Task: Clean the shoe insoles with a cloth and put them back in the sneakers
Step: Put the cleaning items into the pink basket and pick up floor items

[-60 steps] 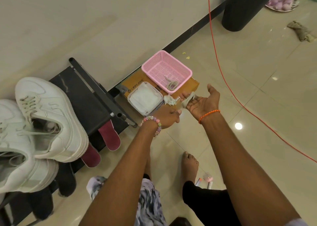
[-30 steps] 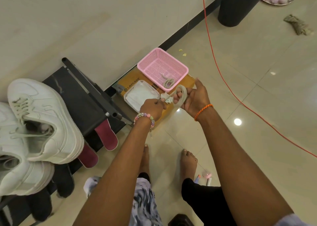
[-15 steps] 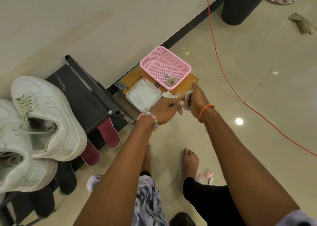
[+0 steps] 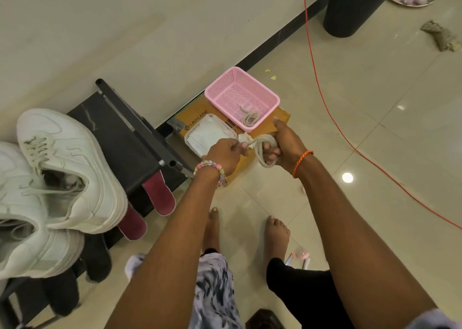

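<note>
Both hands meet just above the middle of the frame. Right hand [image 4: 285, 145] has its fingers curled round a coil of pale shoelace [image 4: 263, 151], looped over them; left hand [image 4: 223, 153] pinches the lace's free end beside a small crumpled white cloth [image 4: 244, 137], and whether the hand also touches that cloth cannot be told. A beaded bracelet [image 4: 211, 167] sits on the left wrist, an orange thread band [image 4: 301, 161] on the right.

Two dark red insoles [image 4: 160, 196] stick out from under the black shoe rack [image 4: 120, 131] at centre left, toes pointing toward the lower right, out of the sneakers. Both white sneakers [image 4: 75, 168] rest on top of the rack at the left edge, one overlapping the other, laces loose.

Just behind the hands, a brown cardboard box [image 4: 193, 122] lies flat on the tiled floor [image 4: 375, 128] against the wall. On it stand a clear plastic tub [image 4: 208, 135] with white sheets inside and a pink mesh basket [image 4: 241, 96] holding another coiled lace [image 4: 250, 117].

Bare feet [image 4: 276, 236] stand at lower centre. An orange cable [image 4: 325, 98] runs from the top edge down to the right edge. A black bin [image 4: 355, 6] stands at upper right, with a crumpled rag [image 4: 440, 36] near it on the floor.
</note>
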